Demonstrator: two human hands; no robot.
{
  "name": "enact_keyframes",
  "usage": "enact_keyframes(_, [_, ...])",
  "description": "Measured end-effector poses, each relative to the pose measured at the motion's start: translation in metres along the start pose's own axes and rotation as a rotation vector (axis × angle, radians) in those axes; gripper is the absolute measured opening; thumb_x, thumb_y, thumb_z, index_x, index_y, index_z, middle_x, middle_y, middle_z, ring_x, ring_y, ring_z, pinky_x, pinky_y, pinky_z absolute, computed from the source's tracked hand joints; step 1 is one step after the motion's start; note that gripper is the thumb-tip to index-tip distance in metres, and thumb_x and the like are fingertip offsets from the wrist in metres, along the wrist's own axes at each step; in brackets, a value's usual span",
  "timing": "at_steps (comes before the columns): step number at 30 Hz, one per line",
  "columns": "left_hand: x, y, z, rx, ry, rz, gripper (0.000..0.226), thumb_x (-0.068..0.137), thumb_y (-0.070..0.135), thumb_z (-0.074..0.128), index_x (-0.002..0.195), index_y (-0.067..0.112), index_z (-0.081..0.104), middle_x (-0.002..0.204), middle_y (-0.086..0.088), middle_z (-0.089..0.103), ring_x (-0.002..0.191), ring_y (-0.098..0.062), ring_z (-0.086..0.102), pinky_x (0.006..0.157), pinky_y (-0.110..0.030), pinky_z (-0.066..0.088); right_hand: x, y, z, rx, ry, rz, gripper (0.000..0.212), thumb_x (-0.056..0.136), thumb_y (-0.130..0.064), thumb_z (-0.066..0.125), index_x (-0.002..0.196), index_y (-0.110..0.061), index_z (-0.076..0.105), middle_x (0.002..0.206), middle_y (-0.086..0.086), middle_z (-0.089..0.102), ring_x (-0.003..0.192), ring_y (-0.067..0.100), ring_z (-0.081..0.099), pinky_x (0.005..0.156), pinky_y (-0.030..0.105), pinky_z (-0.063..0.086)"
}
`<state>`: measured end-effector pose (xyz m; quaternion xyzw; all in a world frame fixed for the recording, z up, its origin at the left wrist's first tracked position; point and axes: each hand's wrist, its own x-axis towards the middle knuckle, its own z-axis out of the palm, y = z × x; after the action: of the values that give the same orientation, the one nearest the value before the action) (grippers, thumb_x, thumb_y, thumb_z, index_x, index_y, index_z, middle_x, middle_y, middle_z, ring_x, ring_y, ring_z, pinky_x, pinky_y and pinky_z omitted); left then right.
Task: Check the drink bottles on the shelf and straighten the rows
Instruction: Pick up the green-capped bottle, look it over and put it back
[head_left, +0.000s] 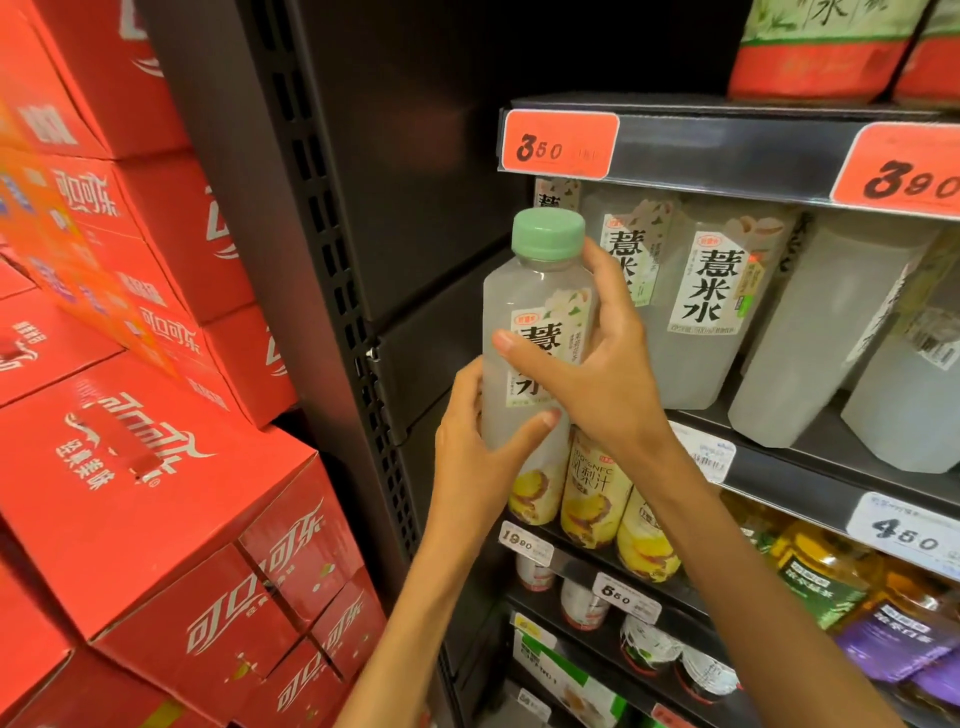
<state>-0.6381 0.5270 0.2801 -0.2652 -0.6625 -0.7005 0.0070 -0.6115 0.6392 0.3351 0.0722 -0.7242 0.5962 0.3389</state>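
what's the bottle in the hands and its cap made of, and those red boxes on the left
Held bottle: looks like clear plastic, smooth and glossy, with cloudy whitish liquid showing through and a printed label. Its green cap: matte opaque plastic, probably, with faint ridges round the side. Red boxes: printed cardboard, judging by the folded edges and flap seams, with a slight sheen.

Both hands, left hand (475, 457) low and right hand (597, 364) higher, hold a green-capped bottle (530, 332) upright before the shelf (810, 457).

left hand (475, 447) gripping, right hand (597, 364) gripping
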Motion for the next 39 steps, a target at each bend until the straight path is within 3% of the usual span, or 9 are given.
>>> enact_keyframes(5, [0.019, -0.001, 0.008, 0.001, 0.089, 0.076, 0.055, 0.081, 0.008, 0.073, 0.129, 0.022, 0.051, 0.121, 0.004, 0.064, 0.110, -0.004, 0.062, 0.087, -0.018, 0.050, 0.015, 0.002, 0.003, -0.087, -0.009, -0.048, 0.078, 0.078, -0.020, 0.077, 0.142, -0.024, 0.032, 0.130, -0.021, 0.046, 0.123, 0.002, 0.049, 0.097, 0.023, 0.048])
enact_keyframes(11, [0.034, -0.011, 0.012, -0.022, 0.174, 0.057, 0.047, 0.084, 0.007, 0.071, 0.126, 0.022, 0.055, 0.114, 0.005, 0.067, 0.105, -0.007, 0.065, 0.086, -0.027, 0.054, 0.027, 0.007, -0.001, -0.224, 0.043, -0.041, 0.077, 0.083, -0.018, 0.075, 0.146, -0.018, 0.030, 0.144, -0.006, 0.041, 0.126, -0.005, 0.041, 0.100, 0.007, 0.035])
enact_keyframes(15, [0.039, -0.010, 0.011, -0.038, 0.204, 0.062, 0.044, 0.085, 0.009, 0.070, 0.118, 0.034, 0.057, 0.109, 0.013, 0.069, 0.104, -0.003, 0.065, 0.082, -0.019, 0.052, 0.027, 0.007, -0.005, -0.235, 0.116, -0.046, 0.065, 0.086, -0.015, 0.071, 0.142, -0.014, 0.038, 0.141, -0.003, 0.047, 0.129, 0.005, 0.045, 0.107, 0.021, 0.038])
enact_keyframes(21, [0.048, -0.005, 0.019, -0.007, 0.267, 0.101, 0.047, 0.085, 0.009, 0.071, 0.122, 0.032, 0.053, 0.110, 0.020, 0.065, 0.106, 0.002, 0.062, 0.086, -0.017, 0.051, 0.028, 0.009, -0.012, -0.470, 0.399, -0.280, 0.034, 0.089, -0.006, 0.066, 0.121, 0.000, 0.058, 0.120, 0.013, 0.055, 0.111, 0.018, 0.054, 0.093, 0.030, 0.050])
enact_keyframes(23, [0.048, -0.006, 0.021, 0.004, 0.280, 0.106, 0.047, 0.085, 0.011, 0.071, 0.125, 0.028, 0.053, 0.112, 0.020, 0.065, 0.107, 0.003, 0.061, 0.087, -0.018, 0.052, 0.030, 0.012, -0.012, -0.600, 0.463, -0.332, 0.033, 0.088, -0.004, 0.066, 0.120, 0.004, 0.059, 0.122, 0.020, 0.054, 0.117, 0.027, 0.051, 0.103, 0.032, 0.043])
enact_keyframes(26, [0.046, -0.009, 0.020, 0.019, 0.296, 0.099, 0.050, 0.084, 0.012, 0.072, 0.130, 0.020, 0.055, 0.115, 0.016, 0.065, 0.108, 0.002, 0.062, 0.088, -0.021, 0.053, 0.032, 0.016, -0.006, -0.740, 0.478, -0.317, 0.039, 0.090, -0.005, 0.064, 0.127, 0.004, 0.054, 0.131, 0.026, 0.048, 0.128, 0.031, 0.042, 0.111, 0.023, 0.028])
enact_keyframes(31, [0.037, -0.020, 0.020, 0.022, 0.293, 0.034, 0.050, 0.083, 0.016, 0.073, 0.130, 0.021, 0.057, 0.113, 0.012, 0.068, 0.104, -0.002, 0.064, 0.086, -0.028, 0.056, 0.039, 0.021, 0.001, -0.815, 0.473, -0.267, 0.051, 0.091, -0.004, 0.062, 0.137, 0.007, 0.043, 0.134, 0.031, 0.044, 0.128, 0.041, 0.042, 0.107, 0.040, 0.033])
enact_keyframes(35, [0.041, -0.018, 0.024, 0.043, 0.282, 0.036, 0.052, 0.083, 0.016, 0.074, 0.131, 0.024, 0.056, 0.115, 0.012, 0.066, 0.105, -0.002, 0.063, 0.086, -0.031, 0.057, 0.041, 0.027, 0.000, -0.852, 0.503, -0.284, 0.053, 0.090, -0.005, 0.063, 0.136, 0.009, 0.041, 0.134, 0.030, 0.047, 0.130, 0.034, 0.040, 0.108, 0.032, 0.027])
enact_keyframes(39, [0.051, -0.012, 0.028, 0.024, 0.308, 0.079, 0.048, 0.084, 0.017, 0.072, 0.129, 0.024, 0.056, 0.116, 0.012, 0.066, 0.106, -0.001, 0.062, 0.087, -0.029, 0.056, 0.040, 0.033, -0.003, -0.814, 0.503, -0.312, 0.056, 0.090, -0.003, 0.062, 0.139, 0.009, 0.037, 0.138, 0.029, 0.044, 0.133, 0.014, 0.022, 0.113, 0.032, 0.020])
